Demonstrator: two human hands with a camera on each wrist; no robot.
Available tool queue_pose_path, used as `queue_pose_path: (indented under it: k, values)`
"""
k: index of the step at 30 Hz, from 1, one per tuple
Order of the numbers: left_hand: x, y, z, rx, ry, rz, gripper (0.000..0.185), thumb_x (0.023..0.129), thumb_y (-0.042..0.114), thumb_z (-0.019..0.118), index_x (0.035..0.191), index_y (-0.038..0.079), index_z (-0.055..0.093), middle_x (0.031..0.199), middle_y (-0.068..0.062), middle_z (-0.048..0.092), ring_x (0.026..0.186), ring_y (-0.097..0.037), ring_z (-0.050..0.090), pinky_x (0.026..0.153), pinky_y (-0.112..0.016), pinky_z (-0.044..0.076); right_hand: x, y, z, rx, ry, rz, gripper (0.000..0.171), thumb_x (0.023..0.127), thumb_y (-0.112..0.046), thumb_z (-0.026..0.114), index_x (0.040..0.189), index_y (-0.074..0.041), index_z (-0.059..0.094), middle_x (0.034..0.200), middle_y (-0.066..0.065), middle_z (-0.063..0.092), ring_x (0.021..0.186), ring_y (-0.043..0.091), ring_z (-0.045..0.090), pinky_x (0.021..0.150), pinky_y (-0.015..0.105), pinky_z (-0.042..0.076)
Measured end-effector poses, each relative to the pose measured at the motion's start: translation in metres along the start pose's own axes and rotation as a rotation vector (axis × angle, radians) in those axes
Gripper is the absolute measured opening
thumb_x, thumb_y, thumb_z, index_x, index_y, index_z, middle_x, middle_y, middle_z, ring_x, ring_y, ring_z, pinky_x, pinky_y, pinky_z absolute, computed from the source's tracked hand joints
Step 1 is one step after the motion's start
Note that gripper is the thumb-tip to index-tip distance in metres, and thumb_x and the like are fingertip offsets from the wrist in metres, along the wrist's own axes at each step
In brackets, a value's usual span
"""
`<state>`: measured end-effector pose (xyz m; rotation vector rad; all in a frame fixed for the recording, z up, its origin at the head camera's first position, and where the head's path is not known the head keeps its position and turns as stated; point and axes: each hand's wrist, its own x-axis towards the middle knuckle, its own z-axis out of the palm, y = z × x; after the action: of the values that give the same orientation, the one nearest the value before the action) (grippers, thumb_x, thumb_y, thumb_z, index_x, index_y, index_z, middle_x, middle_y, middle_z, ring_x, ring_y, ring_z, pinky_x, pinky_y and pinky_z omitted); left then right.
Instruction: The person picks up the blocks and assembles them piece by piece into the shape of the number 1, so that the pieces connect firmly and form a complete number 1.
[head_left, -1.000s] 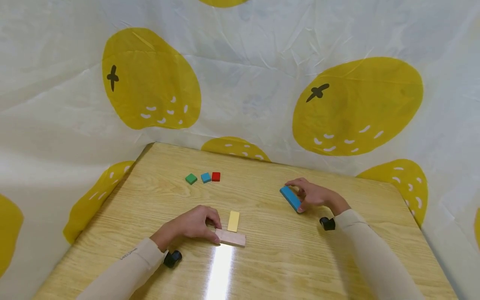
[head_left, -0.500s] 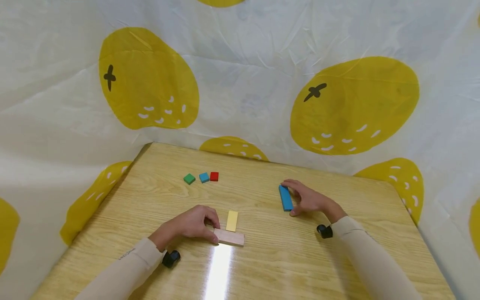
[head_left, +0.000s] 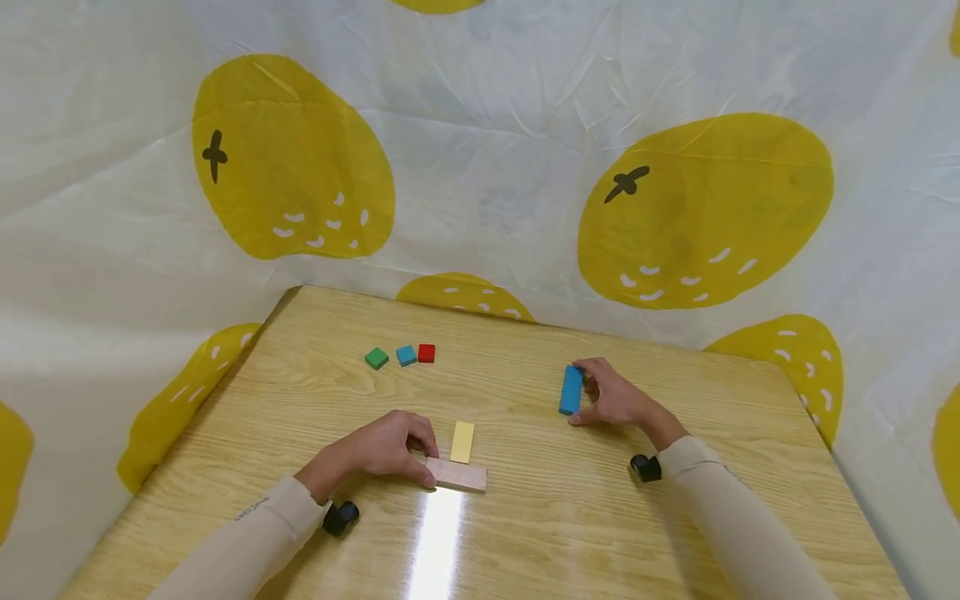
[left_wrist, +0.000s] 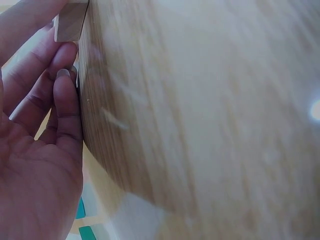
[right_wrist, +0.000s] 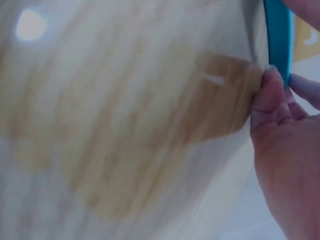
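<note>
My left hand (head_left: 381, 446) holds the left end of a plain wooden block (head_left: 461, 476) between thumb and fingers, low over the table. In the left wrist view the end of that wooden block (left_wrist: 71, 22) shows between the fingertips. Just behind it lies a yellow block (head_left: 462, 442), its near end close to the plain one. Further right, my right hand (head_left: 617, 397) grips a long blue block (head_left: 571, 390) by its two ends, thumb at the near end, fingers at the far end. The blue block (right_wrist: 279, 40) appears at the top right of the right wrist view.
Toward the back left of the wooden table (head_left: 517, 533) lie three small square tiles: green (head_left: 377, 358), light blue (head_left: 406, 356) and red (head_left: 426, 353). A white cloth (head_left: 480, 183) printed with yellow fruit hangs behind the table and along its sides.
My right hand has turned the blue block from a slant down to the right to nearly pointing away from me, leaning slightly right. The left hand and plain block stay in place.
</note>
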<state>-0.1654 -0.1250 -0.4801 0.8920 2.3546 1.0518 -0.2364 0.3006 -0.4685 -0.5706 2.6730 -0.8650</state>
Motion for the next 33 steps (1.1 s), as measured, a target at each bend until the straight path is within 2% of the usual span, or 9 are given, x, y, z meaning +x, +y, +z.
queue_pose_path:
  k: [8,17,22,33]
  values:
    - [-0.001,0.0,-0.001,0.006,0.0,0.003,0.021,0.077,0.037,0.093,0.09,0.027,0.079,0.093,0.015,0.069,0.09,-0.005,0.058,0.083,-0.021,0.047,0.002,-0.001,0.005,-0.017,0.059,0.017,0.098,0.079,-0.032,0.092,0.148,0.014,0.039,0.121,0.022,0.048,0.095,0.024,0.051,0.086,0.039,0.046]
    - [-0.001,0.002,-0.001,-0.017,-0.003,-0.005,0.021,0.078,0.035,0.093,0.09,0.026,0.079,0.093,0.014,0.069,0.09,-0.008,0.058,0.083,-0.021,0.047,0.005,-0.007,0.009,0.053,0.11,0.006,0.097,0.076,-0.031,0.094,0.149,0.008,0.043,0.129,0.023,0.048,0.099,0.026,0.052,0.089,0.038,0.046]
    - [-0.002,0.002,0.0,-0.028,-0.003,-0.004,0.021,0.077,0.035,0.093,0.091,0.026,0.079,0.093,0.013,0.07,0.089,-0.008,0.058,0.083,-0.022,0.047,0.008,-0.013,0.013,0.089,0.109,-0.013,0.097,0.075,-0.028,0.094,0.149,0.007,0.043,0.124,0.021,0.048,0.096,0.025,0.051,0.085,0.036,0.046]
    - [-0.001,0.002,0.0,-0.018,0.001,-0.005,0.021,0.077,0.034,0.093,0.09,0.024,0.079,0.092,0.013,0.07,0.089,-0.007,0.057,0.083,-0.022,0.047,0.012,-0.03,0.019,0.09,0.08,-0.067,0.092,0.078,-0.029,0.092,0.148,0.005,0.044,0.127,0.021,0.048,0.096,0.023,0.051,0.082,0.036,0.047]
